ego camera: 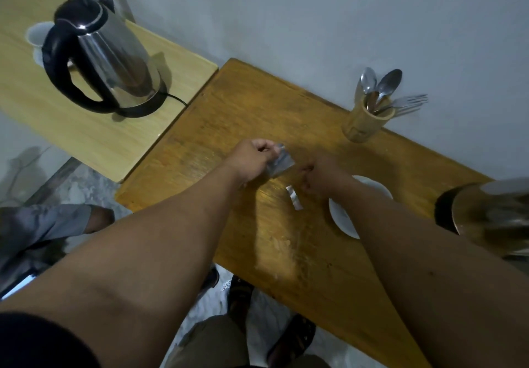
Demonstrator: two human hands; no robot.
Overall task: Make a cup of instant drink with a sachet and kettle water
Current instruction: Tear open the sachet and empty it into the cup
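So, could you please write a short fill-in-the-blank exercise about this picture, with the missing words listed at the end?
1. The left hand pinches the silver ____ above the brown table.
2. The torn-off strip lies on the table next to the ____ hand.
3. The steel kettle sits on its base on the lighter table, to the ____ of the hands.
4. The wooden holder near the wall contains spoons and ____.

Missing words: sachet; right; left; forks
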